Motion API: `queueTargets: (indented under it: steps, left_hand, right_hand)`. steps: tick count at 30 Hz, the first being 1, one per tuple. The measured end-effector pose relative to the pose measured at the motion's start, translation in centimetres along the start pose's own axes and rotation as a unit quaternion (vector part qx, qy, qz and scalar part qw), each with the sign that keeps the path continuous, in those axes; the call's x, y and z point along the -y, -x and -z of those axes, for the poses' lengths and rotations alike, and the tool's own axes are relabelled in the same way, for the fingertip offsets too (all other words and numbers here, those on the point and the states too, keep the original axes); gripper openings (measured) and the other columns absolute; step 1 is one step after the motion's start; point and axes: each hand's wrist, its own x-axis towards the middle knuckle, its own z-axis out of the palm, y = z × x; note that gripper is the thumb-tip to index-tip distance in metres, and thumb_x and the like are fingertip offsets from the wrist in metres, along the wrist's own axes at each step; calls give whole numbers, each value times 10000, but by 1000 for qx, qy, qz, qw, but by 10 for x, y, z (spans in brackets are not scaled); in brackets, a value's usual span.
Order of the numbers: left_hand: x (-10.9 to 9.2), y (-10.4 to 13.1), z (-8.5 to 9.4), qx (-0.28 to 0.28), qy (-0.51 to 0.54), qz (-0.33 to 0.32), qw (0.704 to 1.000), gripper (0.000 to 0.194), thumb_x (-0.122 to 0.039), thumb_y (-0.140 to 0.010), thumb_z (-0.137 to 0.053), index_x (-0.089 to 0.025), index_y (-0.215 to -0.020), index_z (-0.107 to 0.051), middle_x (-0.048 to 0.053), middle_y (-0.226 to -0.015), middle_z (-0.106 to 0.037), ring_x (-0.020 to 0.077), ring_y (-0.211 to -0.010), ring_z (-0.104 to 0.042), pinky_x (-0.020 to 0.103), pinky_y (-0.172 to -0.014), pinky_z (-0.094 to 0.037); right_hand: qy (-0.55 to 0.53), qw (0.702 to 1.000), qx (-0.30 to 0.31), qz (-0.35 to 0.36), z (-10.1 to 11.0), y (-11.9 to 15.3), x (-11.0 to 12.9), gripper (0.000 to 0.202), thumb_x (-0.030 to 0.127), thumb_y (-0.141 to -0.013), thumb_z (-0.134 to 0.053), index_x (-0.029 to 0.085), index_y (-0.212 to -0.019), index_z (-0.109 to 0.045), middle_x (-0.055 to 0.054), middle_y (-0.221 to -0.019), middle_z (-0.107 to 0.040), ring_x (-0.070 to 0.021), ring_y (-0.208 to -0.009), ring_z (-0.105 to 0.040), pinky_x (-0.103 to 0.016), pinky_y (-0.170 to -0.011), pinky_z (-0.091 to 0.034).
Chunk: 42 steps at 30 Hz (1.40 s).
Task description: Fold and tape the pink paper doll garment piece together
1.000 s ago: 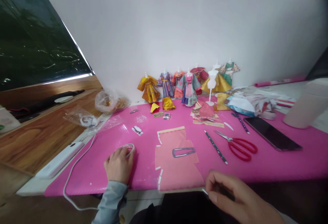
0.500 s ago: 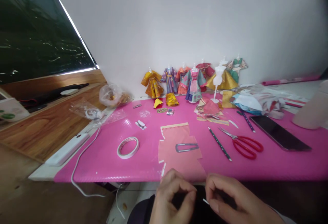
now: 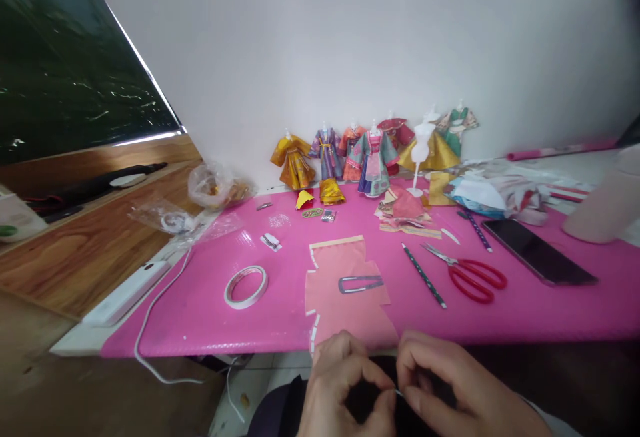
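Note:
My left hand (image 3: 345, 384) and my right hand (image 3: 450, 384) meet at the table's front edge, above my dark lap. Each is closed with thumb against forefinger. Between the fingertips shows the end of a tiny white strip (image 3: 399, 392); most of it is hidden. Just beyond my hands lies a flat pink cloth piece (image 3: 327, 294), its left edge lined with short white strips. On this cloth rests a grey snap hair clip (image 3: 357, 284). To its left is a roll of white tape (image 3: 245, 287). Red-handled scissors (image 3: 475, 278) and a dark dotted pencil (image 3: 424, 276) lie to the right.
A pink mat (image 3: 200, 317) covers the table. Miniature robes on stands (image 3: 377, 164) and a white mannequin (image 3: 421, 147) line the wall. Fabric scraps (image 3: 407, 210), a phone (image 3: 537, 250) and a purple pencil (image 3: 480, 232) lie behind. A white cable (image 3: 145, 330) hangs at left.
My left fingertips have moved right to meet the right ones and now pinch at the white strip, which stuck out of my right hand before. The view has shifted slightly.

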Motion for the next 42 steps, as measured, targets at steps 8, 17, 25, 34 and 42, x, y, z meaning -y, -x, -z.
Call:
queueTargets:
  steps: [8,17,25,34,42]
  left_hand:
    - [3,6,-2,-36,28,-6,999,150,-47,-716,-590,-186,-697,-643,-9,-721,-542,117,-675,-568,215,-621,-427]
    - [5,8,-2,-40,193,70,978,134,-143,-794,-623,-177,-669,-657,-31,-664,-507,87,-623,-517,184,-613,-399]
    - [8,9,-4,-33,221,85,971,129,-152,-792,-632,-178,-671,-670,-25,-663,-510,94,-619,-512,191,-606,-394]
    - [22,8,-13,-35,248,71,966,96,-199,-801,-665,-241,-823,-749,-19,-695,-514,102,-648,-526,200,-619,-413]
    - [50,-29,21,46,25,19,998,161,-144,-869,-551,-209,-927,-687,50,-894,-640,163,-829,-621,242,-712,-511]
  right_hand:
    - [-39,999,-6,-9,3,-1,0,92,264,-831,-472,233,-770,-534,14,-773,-537,-168,-762,-541,-277,-677,-418]
    - [-41,996,-50,61,0,0,1,103,216,-820,-496,225,-717,-499,26,-718,-484,-150,-713,-509,-274,-662,-413]
    - [-32,993,-67,88,-5,-2,-1,114,254,-827,-533,223,-718,-518,31,-713,-484,-144,-694,-510,-274,-640,-412]
    - [-16,995,-75,62,-6,-9,-7,115,201,-821,-479,224,-708,-487,32,-709,-483,-140,-680,-519,-256,-624,-413]
    - [-43,997,-57,-22,9,-34,-38,187,316,-877,-440,226,-719,-483,24,-713,-481,-151,-675,-484,-252,-628,-411]
